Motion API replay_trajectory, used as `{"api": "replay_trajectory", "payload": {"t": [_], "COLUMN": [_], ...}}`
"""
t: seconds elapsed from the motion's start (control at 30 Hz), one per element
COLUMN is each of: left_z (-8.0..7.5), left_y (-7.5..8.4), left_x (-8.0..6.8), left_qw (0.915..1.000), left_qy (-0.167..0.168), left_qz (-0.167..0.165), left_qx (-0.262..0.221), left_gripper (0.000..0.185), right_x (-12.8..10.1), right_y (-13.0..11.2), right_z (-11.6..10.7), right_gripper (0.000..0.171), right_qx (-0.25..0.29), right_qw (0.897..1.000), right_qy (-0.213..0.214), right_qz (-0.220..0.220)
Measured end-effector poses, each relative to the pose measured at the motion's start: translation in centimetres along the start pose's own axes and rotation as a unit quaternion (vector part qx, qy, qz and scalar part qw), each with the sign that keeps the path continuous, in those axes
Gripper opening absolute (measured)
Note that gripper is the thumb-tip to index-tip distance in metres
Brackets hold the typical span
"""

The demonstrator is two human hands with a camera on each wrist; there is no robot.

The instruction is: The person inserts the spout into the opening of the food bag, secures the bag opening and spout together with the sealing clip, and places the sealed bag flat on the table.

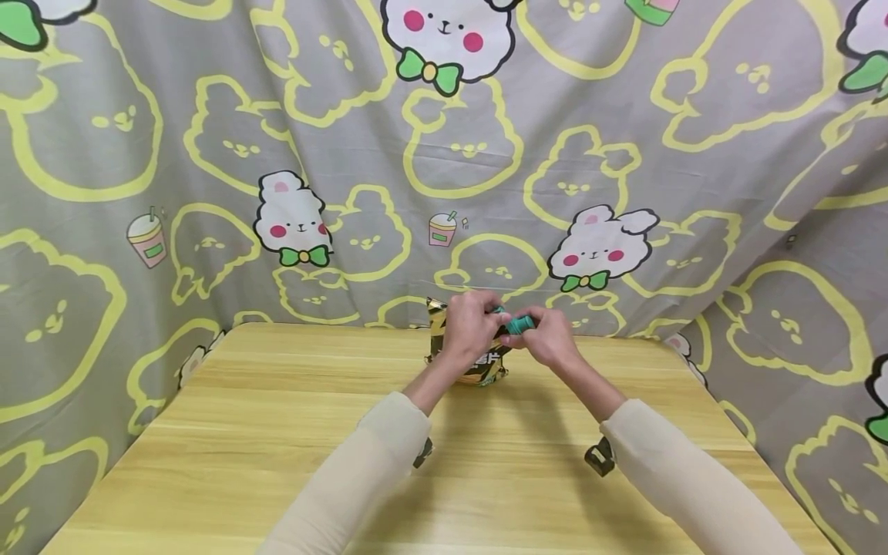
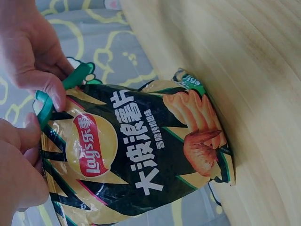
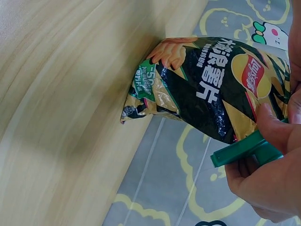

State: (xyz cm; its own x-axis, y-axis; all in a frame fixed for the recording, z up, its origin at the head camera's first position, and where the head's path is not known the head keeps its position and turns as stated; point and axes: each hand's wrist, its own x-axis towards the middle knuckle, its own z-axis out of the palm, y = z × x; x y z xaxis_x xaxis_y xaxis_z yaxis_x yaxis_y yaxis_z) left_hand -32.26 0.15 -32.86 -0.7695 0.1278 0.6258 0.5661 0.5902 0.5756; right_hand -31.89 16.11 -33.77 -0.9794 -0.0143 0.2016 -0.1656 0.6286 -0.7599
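Note:
A black-and-gold Lay's potato chip bag (image 2: 141,141) stands upright near the table's back edge, its lower end down at the tabletop. My left hand (image 1: 472,327) pinches the bag's top edge between thumb and fingers. In my right hand (image 1: 553,338) is a green bag clip (image 3: 240,151), gripped between thumb and fingers right at the bag's top corner. The left wrist view shows the green clip (image 2: 77,76) spread in two arms, one running down toward the left fingertips. Part of the clip is hidden behind the fingers.
The wooden table (image 1: 277,432) spreads out in front of both forearms. Behind and to the sides hangs a grey curtain (image 1: 361,154) with cartoon rabbits. Dark wrist devices (image 1: 600,456) sit under the sleeves.

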Motion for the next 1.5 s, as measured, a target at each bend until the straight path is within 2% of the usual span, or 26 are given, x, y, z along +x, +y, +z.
{"api": "replay_trajectory", "payload": {"t": [0.57,0.73,0.97,1.5], "left_z": [0.0,-0.1,-0.3,-0.6], "left_y": [0.3,0.4,0.5,1.9], "left_x": [0.0,0.0,0.1,0.0], "left_qw": [1.0000,0.9999,0.9995,0.9972], "left_qy": [-0.007,-0.011,-0.024,-0.059], "left_qz": [-0.003,-0.010,0.002,-0.010], "left_qx": [-0.001,0.003,0.020,0.046], "left_gripper": [0.012,0.012,0.012,0.015], "right_x": [0.3,0.6,0.6,0.7], "right_y": [-0.3,-0.2,-0.1,-0.1], "right_z": [-0.4,-0.6,-1.0,-2.2], "right_gripper": [0.030,0.031,0.030,0.032], "right_qx": [-0.005,-0.004,0.003,0.012], "right_qw": [1.000,0.999,0.999,0.997], "right_qy": [0.002,-0.017,-0.042,-0.075], "right_qz": [0.026,0.026,0.027,0.024]}}
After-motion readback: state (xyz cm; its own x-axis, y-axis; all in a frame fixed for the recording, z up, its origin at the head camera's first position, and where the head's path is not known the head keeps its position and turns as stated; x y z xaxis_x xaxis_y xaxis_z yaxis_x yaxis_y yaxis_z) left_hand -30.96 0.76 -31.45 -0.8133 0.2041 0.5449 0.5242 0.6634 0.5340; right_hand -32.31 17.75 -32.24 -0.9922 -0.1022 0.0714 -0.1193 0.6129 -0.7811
